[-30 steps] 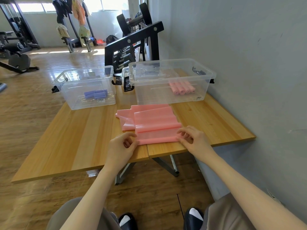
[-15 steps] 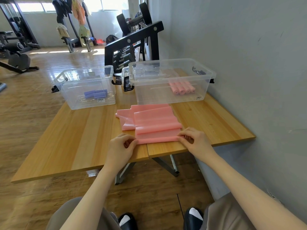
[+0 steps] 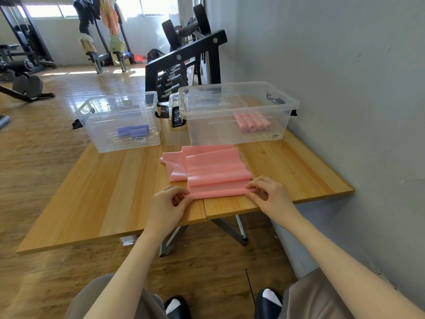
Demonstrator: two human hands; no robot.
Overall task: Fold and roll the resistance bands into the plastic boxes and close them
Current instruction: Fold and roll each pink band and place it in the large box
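1. Between the two hands, on the wooden table (image 3: pixel 110 194), lies the pink resistance band (image 3: pixel 213 173), its near edge rolled into a thin tube.
2. The left hand (image 3: pixel 167 203) pinches the tube's left end with curled fingers.
3. The right hand (image 3: pixel 268 195) pinches the right end.
4. Beyond the hands stand two open clear boxes: the right box (image 3: pixel 239 111) holds pink rolls (image 3: pixel 253 123), the left box (image 3: pixel 119 120) holds blue rolls (image 3: pixel 133 131).

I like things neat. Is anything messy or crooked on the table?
Only a little: the pink band has a crooked flap sticking out on its left side, not lined up with the top layer. Both boxes sit straight.
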